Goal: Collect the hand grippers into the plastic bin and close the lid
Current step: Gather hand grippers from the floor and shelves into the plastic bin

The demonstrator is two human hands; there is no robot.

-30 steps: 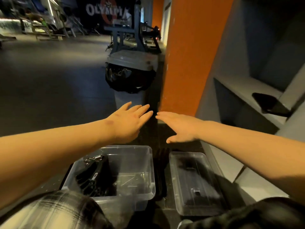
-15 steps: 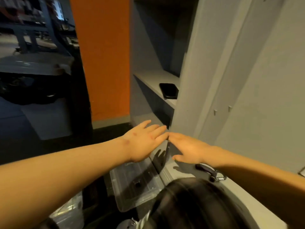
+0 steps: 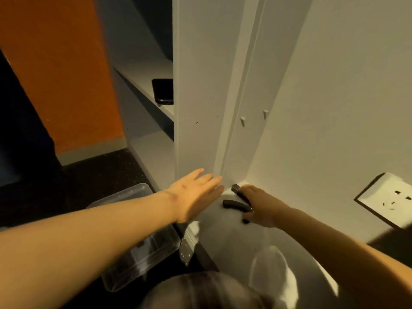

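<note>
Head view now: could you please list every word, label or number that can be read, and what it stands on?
None can be read. The wall socket shows only slots; the phone, the hand gripper and the clear plastic lid show no legible marking.

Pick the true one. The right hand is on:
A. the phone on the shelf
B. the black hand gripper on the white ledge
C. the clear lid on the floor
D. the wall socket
B: the right hand curls round the hand gripper lying on the ledge, while the phone, lid and socket go untouched.
</note>
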